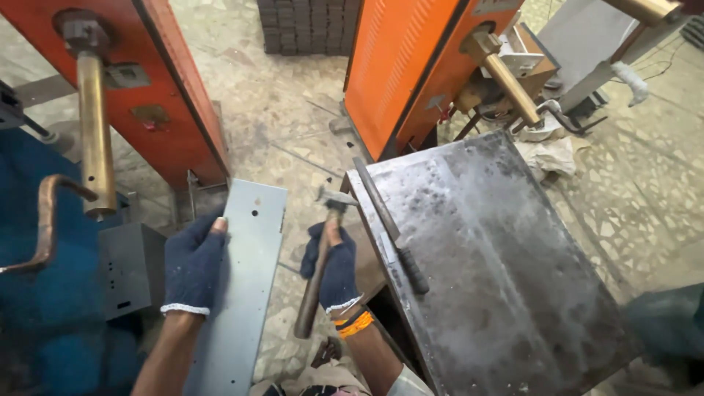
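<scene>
Hammer (317, 271) clenched in right hand (334, 268), head raised just beside tabletop (513, 279) edge. Left hand (194, 264) grips near-left edge of grey sheet-metal panel (246, 279). No blow landing; hammering seemingly pending.

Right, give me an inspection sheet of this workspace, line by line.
Surface: worn steel table, scuffed and pitted, with a long file along its left edge.
Job's things: grey panel with punched holes; hammer, wooden handle.
Clutter: grey box at left, crumpled rag past the table.
Hands: left hand, gloved, grips the panel's edge; right hand, gloved, holds the hammer.
Cables: a thin one on the floor at top right.
Surroundings: two orange welding machines with brass arms, stone-chip floor, dark stacked blocks.
</scene>
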